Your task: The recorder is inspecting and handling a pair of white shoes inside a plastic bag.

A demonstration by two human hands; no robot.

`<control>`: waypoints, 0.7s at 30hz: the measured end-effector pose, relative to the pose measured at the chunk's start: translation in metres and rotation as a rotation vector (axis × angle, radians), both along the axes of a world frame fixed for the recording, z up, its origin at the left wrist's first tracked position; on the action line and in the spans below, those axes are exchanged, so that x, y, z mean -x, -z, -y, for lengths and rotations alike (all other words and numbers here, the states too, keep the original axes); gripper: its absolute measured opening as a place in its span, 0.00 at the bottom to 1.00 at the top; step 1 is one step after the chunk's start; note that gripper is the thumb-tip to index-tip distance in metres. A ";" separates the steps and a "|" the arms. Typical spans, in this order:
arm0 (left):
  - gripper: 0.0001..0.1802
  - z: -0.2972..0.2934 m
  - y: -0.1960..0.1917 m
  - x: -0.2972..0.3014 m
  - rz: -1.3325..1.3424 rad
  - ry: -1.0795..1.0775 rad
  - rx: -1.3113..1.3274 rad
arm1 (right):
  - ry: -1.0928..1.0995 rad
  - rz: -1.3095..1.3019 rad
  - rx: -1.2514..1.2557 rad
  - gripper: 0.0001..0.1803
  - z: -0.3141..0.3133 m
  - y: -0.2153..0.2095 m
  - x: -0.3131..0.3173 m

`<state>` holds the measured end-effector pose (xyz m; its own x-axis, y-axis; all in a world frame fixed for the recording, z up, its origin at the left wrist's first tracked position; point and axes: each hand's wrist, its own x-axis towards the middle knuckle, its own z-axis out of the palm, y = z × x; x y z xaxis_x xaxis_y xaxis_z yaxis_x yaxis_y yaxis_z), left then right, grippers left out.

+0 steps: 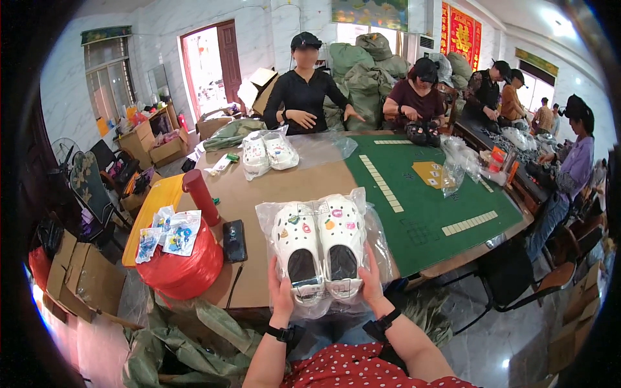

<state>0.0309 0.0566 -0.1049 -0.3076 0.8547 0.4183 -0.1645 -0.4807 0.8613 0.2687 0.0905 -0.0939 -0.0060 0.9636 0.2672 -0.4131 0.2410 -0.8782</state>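
A pair of white clogs [338, 239] with colourful charms on the toes lies in a clear plastic bag [376, 242], toes pointing away from me. My left hand [282, 299] grips the near left side of the bag, and my right hand [370, 282] grips its right side, both near the heels. The bagged pair is over the front edge of the brown table [317, 171]. Left of it lie a black phone [234, 241] and a thin black stick [235, 286]. Farther back rests another bagged pair of white clogs [270, 153].
At the left stand a red bottle [201, 197] and a big red roll of plastic twine [184, 268] topped with small packets [181, 233]. A green mat [414, 249] with rows of pale tiles covers the right. Co-workers stand and sit across the table; a black chair [511, 275] is at right.
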 end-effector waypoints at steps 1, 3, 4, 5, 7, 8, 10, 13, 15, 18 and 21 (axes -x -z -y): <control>0.39 0.000 0.006 0.002 0.002 -0.002 0.001 | -0.002 0.002 0.001 0.51 0.002 -0.002 0.001; 0.38 0.000 0.018 0.006 -0.032 -0.031 -0.017 | -0.011 0.019 -0.027 0.50 0.003 -0.005 0.002; 0.38 -0.001 0.014 0.003 -0.031 -0.027 -0.023 | -0.007 0.019 -0.033 0.50 0.001 -0.003 0.000; 0.38 0.000 0.010 0.000 -0.018 -0.005 -0.045 | -0.003 0.019 -0.028 0.49 0.001 0.001 -0.001; 0.38 0.001 0.005 -0.003 -0.003 0.016 -0.065 | 0.000 0.020 -0.022 0.49 0.000 0.001 -0.003; 0.37 0.003 0.004 -0.004 -0.003 0.014 -0.060 | 0.019 0.047 -0.007 0.49 0.001 -0.002 -0.002; 0.37 -0.003 0.000 -0.004 -0.005 0.011 -0.059 | 0.014 0.056 0.007 0.49 0.000 -0.002 -0.002; 0.36 0.001 0.001 -0.002 -0.011 0.009 -0.062 | 0.014 0.083 -0.039 0.49 0.000 0.002 -0.003; 0.36 -0.001 0.001 -0.003 -0.014 0.006 -0.056 | 0.016 0.089 -0.057 0.49 -0.002 0.003 -0.003; 0.35 0.000 0.001 -0.005 -0.017 0.003 -0.037 | 0.027 0.100 -0.054 0.49 -0.002 0.004 -0.004; 0.35 -0.002 -0.002 -0.004 -0.019 -0.008 -0.019 | 0.025 0.090 -0.028 0.50 -0.001 0.003 -0.003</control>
